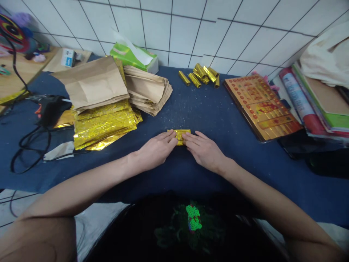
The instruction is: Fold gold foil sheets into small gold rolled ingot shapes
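Note:
A narrow folded strip of gold foil paper (180,137) lies on the blue table cover in front of me, with embossed marks on its face. My left hand (159,148) grips its left end, fingers close together and bent over the edge. At the right end, my right hand (204,150) holds the strip with its fingertips, while one finger is lifted apart. The thumbs are partly hidden. Further back lie several rolled gold paper tubes (201,75) in a loose pile.
Left of me are a stack of gold foil sheets (105,123), brown paper sheets (94,82), a black glue gun (50,109) with its cable and a green tissue pack (131,56). To the right lie a gold-and-red box (263,105) and stacked books (324,98). A tiled wall (185,32) bounds the back.

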A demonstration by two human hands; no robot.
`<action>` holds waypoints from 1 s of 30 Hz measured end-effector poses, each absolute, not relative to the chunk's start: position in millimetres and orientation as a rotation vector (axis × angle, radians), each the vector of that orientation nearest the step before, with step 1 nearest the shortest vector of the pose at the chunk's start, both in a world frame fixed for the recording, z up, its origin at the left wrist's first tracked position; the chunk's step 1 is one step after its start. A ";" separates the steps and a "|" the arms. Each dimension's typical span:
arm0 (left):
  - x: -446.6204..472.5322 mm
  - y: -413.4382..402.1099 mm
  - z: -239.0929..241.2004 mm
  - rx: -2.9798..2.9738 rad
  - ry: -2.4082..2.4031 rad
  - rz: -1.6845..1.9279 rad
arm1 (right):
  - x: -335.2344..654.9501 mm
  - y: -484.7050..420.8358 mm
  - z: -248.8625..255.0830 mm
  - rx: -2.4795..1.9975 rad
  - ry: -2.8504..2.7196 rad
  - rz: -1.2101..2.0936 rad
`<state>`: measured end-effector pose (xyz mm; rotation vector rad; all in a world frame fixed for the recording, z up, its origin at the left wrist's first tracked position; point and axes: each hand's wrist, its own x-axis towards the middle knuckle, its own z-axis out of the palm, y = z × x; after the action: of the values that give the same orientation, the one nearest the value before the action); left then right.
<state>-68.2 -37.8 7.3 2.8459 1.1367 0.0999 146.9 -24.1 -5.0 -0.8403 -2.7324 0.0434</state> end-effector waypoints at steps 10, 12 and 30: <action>-66.5 -35.3 6.5 2.941 1.129 0.131 | 142.5 -17.8 -1.1 -0.736 -2.724 -0.112; -66.8 -35.4 7.0 2.949 1.120 0.154 | 141.0 -16.8 0.3 -0.723 -2.743 -0.117; -84.8 -54.6 -2.1 2.917 1.142 -0.013 | 158.3 -30.7 -7.0 -0.861 -2.944 -0.054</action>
<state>-84.8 -54.6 -2.1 2.9173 1.1421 -0.0133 158.3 -30.7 -7.0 -0.8611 -2.9441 -0.0545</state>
